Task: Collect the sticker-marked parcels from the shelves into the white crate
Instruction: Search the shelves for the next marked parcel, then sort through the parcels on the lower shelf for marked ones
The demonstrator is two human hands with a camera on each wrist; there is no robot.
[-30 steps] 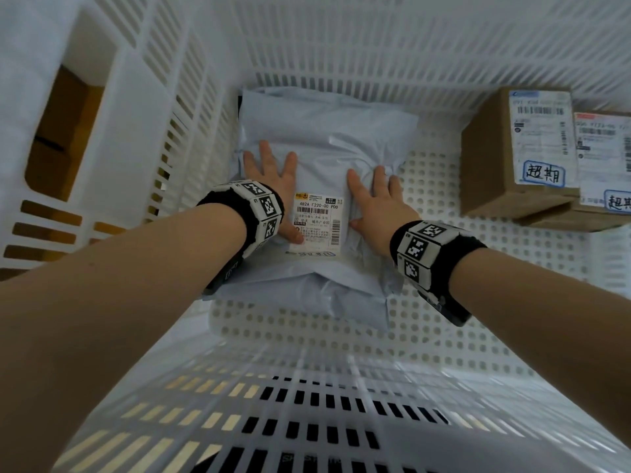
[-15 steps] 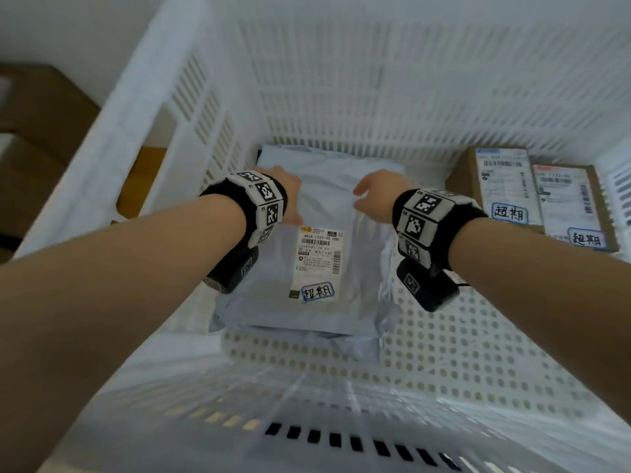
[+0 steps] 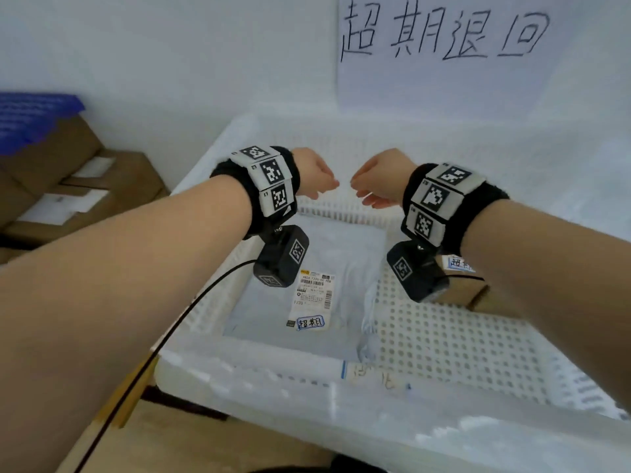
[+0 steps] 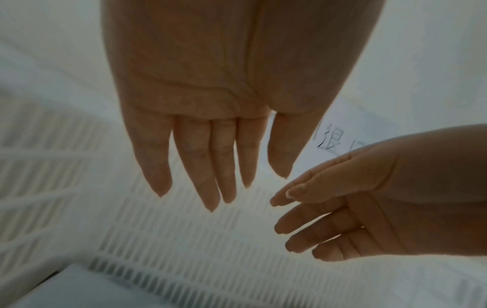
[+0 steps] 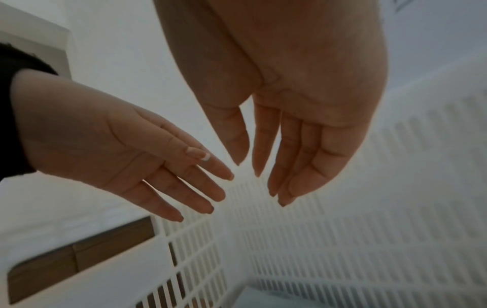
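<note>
A grey poly-bag parcel (image 3: 345, 254) with a white label and a blue-edged sticker (image 3: 310, 323) lies flat in the left half of the white crate (image 3: 444, 339). Behind my right wrist, a brown box (image 3: 461, 291) with a similar sticker stands in the crate, mostly hidden. My left hand (image 3: 316, 174) and right hand (image 3: 375, 180) hang above the crate's far wall, fingertips close together. Both hold nothing. In the wrist views the left hand's fingers (image 4: 210, 166) and the right hand's fingers (image 5: 276, 162) are straight and relaxed.
A handwritten paper sign (image 3: 444, 39) is stuck on the wall behind the crate. Brown cardboard boxes (image 3: 78, 192) with labels are stacked to the left, with something blue (image 3: 30, 114) on top. A black cable (image 3: 177, 329) runs from my left wrist camera.
Both hands have let go of the grey parcel and risen out of the crate, up above its far wall. My head has pulled back and lifted.
</note>
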